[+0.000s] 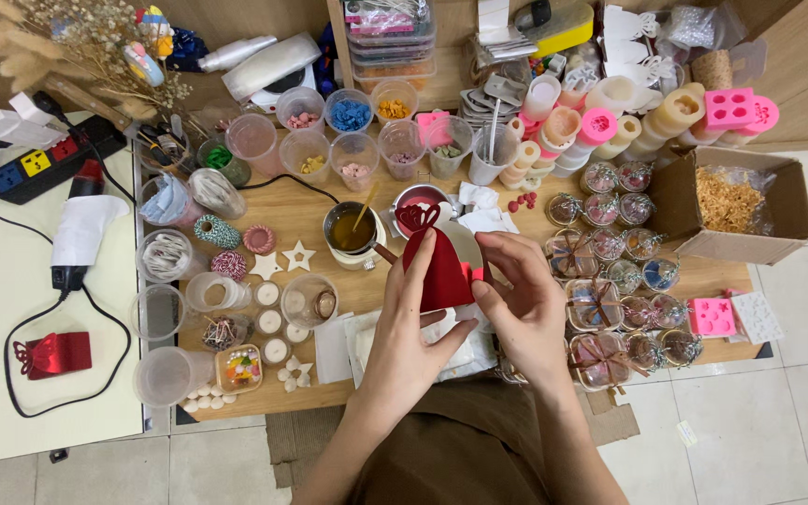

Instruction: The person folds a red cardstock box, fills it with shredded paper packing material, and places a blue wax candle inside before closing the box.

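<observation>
**Folding a red paper favour box, both hands at the centre of the worktop**

Held above the near middle of the wooden worktop (264, 374): a red paper favour box (440, 271), upright, pointed top with a heart cut-out tab at its peak. Left hand (413, 337) cupped behind and under the box, fingers extended up its left face, thumb pressed at the lower edge; partly closed, gripping the card. Right hand (524, 299) curled round the right side, fingertips pinching the lower right corner; closed on the same box.

Just behind the box: a small pot of amber wax (350, 232) with a wooden stick in it. Left of that, a wooden star (298, 255) and white tealights (268, 323). To the right, rows of filled, ribbon-tied glass jars (600, 309) and an open cardboard box (741, 201) of shavings. Another red folded box (53, 353) well apart on the white table at far left.

Judged best handling: light pinching along the creases only, thumbs on fold lines, faces kept flat, box held clear of the wax pot, tabs aligned before pressing so thin card neither buckles nor tears.
</observation>
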